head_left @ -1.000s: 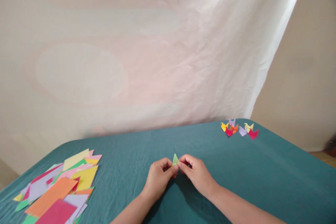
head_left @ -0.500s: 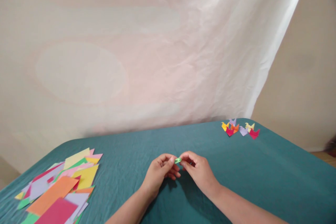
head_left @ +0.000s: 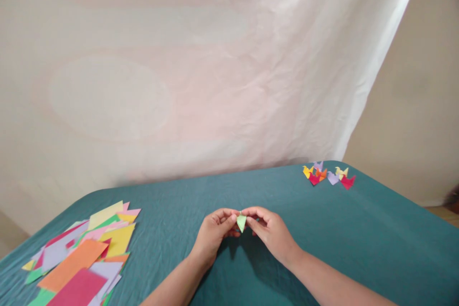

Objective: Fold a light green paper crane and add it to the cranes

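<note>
Both grips pinch one small light-green folded paper (head_left: 241, 223): the left hand (head_left: 214, 235) grasps it between thumb and fingers on its left side, the right hand (head_left: 273, 234) likewise on its right. The green paper sits between the two sets of fingertips with a point downward, and the shadows under the hands suggest it is held clear of the desk (head_left: 179, 215), which is covered with a teal cloth.

Well to the left of the green paper lies a loose, overlapping heap of flat coloured paper, including an orange sheet (head_left: 73, 264), a crimson sheet (head_left: 79, 288) and a yellow sheet (head_left: 120, 240). Beyond the green paper and to its right, near the far corner, seven folded paper birds (head_left: 333, 178) stand grouped, in yellow, orange, red, lavender and pale yellow. Behind everything hangs a pale cloth (head_left: 215, 81).

Judging by this, seven birds look complete. The green piece seems partly folded: it is compact and creased, but no head or wings can be made out at this size. The heaped sheets look unfolded.
</note>
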Tool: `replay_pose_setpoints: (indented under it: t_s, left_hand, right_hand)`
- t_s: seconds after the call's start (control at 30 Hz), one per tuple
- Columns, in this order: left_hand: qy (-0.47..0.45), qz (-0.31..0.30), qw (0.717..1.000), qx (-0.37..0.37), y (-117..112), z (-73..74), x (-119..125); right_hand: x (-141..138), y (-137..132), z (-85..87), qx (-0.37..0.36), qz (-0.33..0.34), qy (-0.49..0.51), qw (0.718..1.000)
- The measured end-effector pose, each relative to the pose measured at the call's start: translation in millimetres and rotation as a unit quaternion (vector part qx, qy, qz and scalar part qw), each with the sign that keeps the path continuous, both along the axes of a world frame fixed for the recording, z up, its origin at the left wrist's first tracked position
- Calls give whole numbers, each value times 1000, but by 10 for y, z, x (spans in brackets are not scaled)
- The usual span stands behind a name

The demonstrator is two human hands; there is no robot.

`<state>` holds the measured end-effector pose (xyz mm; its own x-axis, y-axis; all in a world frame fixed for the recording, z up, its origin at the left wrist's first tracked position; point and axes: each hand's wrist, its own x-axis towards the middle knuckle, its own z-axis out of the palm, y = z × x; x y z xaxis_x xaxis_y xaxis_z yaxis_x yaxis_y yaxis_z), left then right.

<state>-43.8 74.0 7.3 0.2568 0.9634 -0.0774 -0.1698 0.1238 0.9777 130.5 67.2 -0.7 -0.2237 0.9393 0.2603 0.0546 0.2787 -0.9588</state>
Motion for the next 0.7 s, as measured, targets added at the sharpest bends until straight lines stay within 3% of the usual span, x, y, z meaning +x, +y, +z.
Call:
replay_pose_setpoints:
  t_s: [0.27,0.7]
  left_hand:
    - [24,-11,999,28,11,11,-10]
    - [37,-14,998,57,3,41,2]
  right_hand:
    - [39,23,-44,-49,14,39,998]
    - [32,25,-9,-37,14,47,998]
